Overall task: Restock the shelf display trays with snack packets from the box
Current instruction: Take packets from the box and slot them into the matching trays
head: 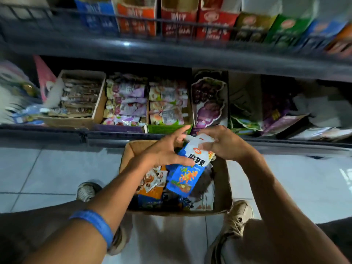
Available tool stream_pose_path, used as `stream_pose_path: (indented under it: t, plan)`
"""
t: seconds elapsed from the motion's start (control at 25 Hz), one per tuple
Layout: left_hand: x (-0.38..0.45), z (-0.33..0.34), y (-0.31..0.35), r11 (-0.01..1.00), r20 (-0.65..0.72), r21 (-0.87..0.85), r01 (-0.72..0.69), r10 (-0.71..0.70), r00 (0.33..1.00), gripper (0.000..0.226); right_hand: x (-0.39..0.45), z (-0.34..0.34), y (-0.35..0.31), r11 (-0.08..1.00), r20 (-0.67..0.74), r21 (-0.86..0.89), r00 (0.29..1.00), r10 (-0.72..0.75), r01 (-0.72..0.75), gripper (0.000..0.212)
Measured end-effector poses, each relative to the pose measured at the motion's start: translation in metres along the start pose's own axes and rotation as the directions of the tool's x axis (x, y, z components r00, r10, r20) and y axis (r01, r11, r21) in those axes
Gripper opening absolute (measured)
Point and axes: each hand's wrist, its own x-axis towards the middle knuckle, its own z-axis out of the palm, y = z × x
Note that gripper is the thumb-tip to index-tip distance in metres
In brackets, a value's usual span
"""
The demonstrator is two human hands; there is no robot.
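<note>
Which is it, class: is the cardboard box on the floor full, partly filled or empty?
Partly filled. The cardboard box is open-topped, with mixed snack packets lying loose below its rim, its inner walls showing above them.

Pale glossy tiled floor point(47, 168) from 9 to 3 o'clock, catching glare at 3. Dark metal shelving point(171, 56) across 12 o'clock. Dim, bluish light.
</note>
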Motion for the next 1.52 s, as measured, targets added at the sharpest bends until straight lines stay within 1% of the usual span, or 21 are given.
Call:
stream_pose_path:
  t: [0.04, 0.08, 0.16, 0.28, 0.36, 0.4, 0.44, 0.48, 0.52, 0.56, 0.6, 0.68, 0.76, 0.88, 0.96, 1.04, 1.12, 1.16, 1.28, 1.44, 1.52]
  plan:
    - [-0.005, -0.008, 0.018, 1.000, 0.062, 0.013, 0.015, -0.015, 0.998, 0.093, -0.001, -0.009, -0.016, 0.999, -0.012, 0.024, 0.999, -0.041, 0.041, 0.024]
    - [-0.012, -0.016, 0.034, 1.000, 0.083, -0.010, 0.026, -0.025, 0.996, 0.076, -0.002, -0.016, -0.029, 0.996, -0.042, 0.044, 0.996, -0.082, 0.083, 0.023]
    - [-0.026, -0.029, 0.057, 0.992, 0.064, -0.121, 0.045, -0.037, 0.997, 0.047, -0.004, -0.029, -0.051, 0.981, -0.113, 0.093, 0.981, -0.159, 0.170, 0.016]
    - [-0.047, -0.044, 0.073, 0.976, 0.079, -0.213, 0.053, -0.037, 0.996, 0.041, -0.007, -0.040, -0.074, 0.961, -0.205, 0.167, 0.961, -0.185, 0.221, 0.013]
    - [-0.056, -0.048, 0.080, 0.973, 0.082, -0.225, 0.041, -0.023, 0.996, 0.045, -0.007, -0.041, -0.082, 0.951, -0.293, 0.233, 0.947, -0.133, 0.205, 0.012]
    - [-0.060, -0.049, 0.085, 0.968, 0.040, -0.250, 0.028, -0.019, 0.999, 0.040, -0.007, -0.039, -0.087, 0.934, -0.370, 0.299, 0.926, -0.075, 0.196, 0.011]
    - [-0.063, -0.048, 0.091, 0.955, -0.020, -0.295, 0.005, -0.011, 1.000, 0.032, -0.007, -0.038, -0.093, 0.908, -0.460, 0.376, 0.888, 0.008, 0.187, 0.011]
    - [-0.065, -0.045, 0.098, 0.934, -0.092, -0.355, -0.030, -0.003, 0.996, 0.025, -0.008, -0.036, -0.101, 0.877, -0.533, 0.453, 0.837, 0.123, 0.160, 0.021]
    - [-0.066, -0.042, 0.106, 0.900, -0.172, -0.430, -0.073, -0.002, 0.985, 0.023, -0.011, -0.034, -0.109, 0.843, -0.545, 0.528, 0.801, 0.247, 0.100, 0.035]
    - [-0.067, -0.039, 0.113, 0.853, -0.250, -0.508, -0.117, -0.016, 0.968, 0.022, -0.016, -0.033, -0.115, 0.796, -0.487, 0.605, 0.803, 0.344, 0.026, 0.048]
    - [-0.067, -0.037, 0.122, 0.808, -0.315, -0.566, -0.164, -0.028, 0.949, 0.022, -0.020, -0.033, -0.120, 0.738, -0.389, 0.674, 0.831, 0.398, -0.038, 0.054]
    - [-0.063, -0.035, 0.136, 0.762, -0.389, -0.604, -0.234, -0.025, 0.921, 0.021, -0.024, -0.038, -0.126, 0.610, -0.205, 0.784, 0.881, 0.426, -0.113, 0.055]
    - [-0.057, -0.036, 0.150, 0.775, -0.425, -0.561, -0.293, 0.034, 0.905, 0.022, -0.025, -0.053, -0.127, 0.531, -0.152, 0.841, 0.895, 0.420, -0.107, 0.054]
    - [-0.040, -0.039, 0.169, 0.850, -0.452, -0.395, -0.348, 0.150, 0.879, 0.037, -0.019, -0.072, -0.126, 0.522, -0.198, 0.852, 0.898, 0.392, -0.040, 0.050]
    - [-0.036, -0.042, 0.177, 0.836, -0.420, -0.419, -0.353, 0.166, 0.892, 0.041, -0.013, -0.077, -0.124, 0.530, -0.305, 0.846, 0.870, 0.387, 0.060, 0.047]
    - [-0.031, -0.045, 0.185, 0.773, -0.349, -0.534, -0.343, 0.168, 0.922, 0.041, -0.006, -0.086, -0.116, 0.452, -0.400, 0.868, 0.830, 0.389, 0.206, 0.042]
    - [-0.028, -0.049, 0.192, 0.663, -0.287, -0.675, -0.324, 0.169, 0.943, 0.043, 0.000, -0.097, -0.113, 0.331, -0.418, 0.895, 0.823, 0.385, 0.300, 0.037]
    - [-0.027, -0.049, 0.195, 0.600, -0.263, -0.739, -0.306, 0.161, 0.951, 0.043, 0.001, -0.102, -0.112, 0.314, -0.428, 0.893, 0.821, 0.378, 0.322, 0.035]
    - [-0.024, -0.048, 0.196, 0.499, -0.253, -0.822, -0.275, 0.113, 0.961, 0.034, 0.003, -0.109, -0.113, 0.377, -0.478, 0.864, 0.780, 0.405, 0.333, 0.025]
    - [-0.013, -0.049, 0.196, 0.536, -0.379, -0.779, -0.324, 0.008, 0.925, 0.034, -0.011, -0.136, -0.114, 0.550, -0.541, 0.786, 0.741, 0.397, 0.280, 0.014]
    - [-0.006, -0.054, 0.201, 0.526, -0.416, -0.772, -0.355, 0.005, 0.910, 0.028, -0.020, -0.170, -0.115, 0.654, -0.587, 0.718, 0.713, 0.384, 0.239, 0.007]
